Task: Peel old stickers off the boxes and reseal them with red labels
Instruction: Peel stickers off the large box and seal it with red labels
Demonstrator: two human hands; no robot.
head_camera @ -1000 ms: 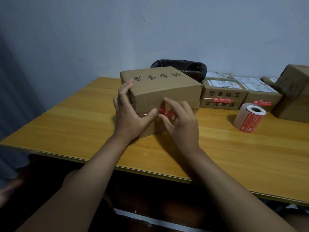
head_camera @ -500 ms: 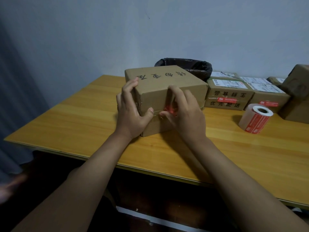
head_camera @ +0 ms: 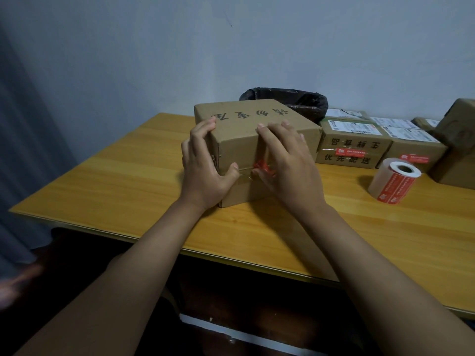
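Sealing, I judged: my left hand gripped the box by its corner, my right hand lay spread on the front, pressing the label beneath it. Next: rub it flat.

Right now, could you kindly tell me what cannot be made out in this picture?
Head view:
- red label on the box: mostly covered by the right hand.
- black bin: inside hidden behind the box.
- label roll: print too small.
- far-right carton: cut off by the edge.
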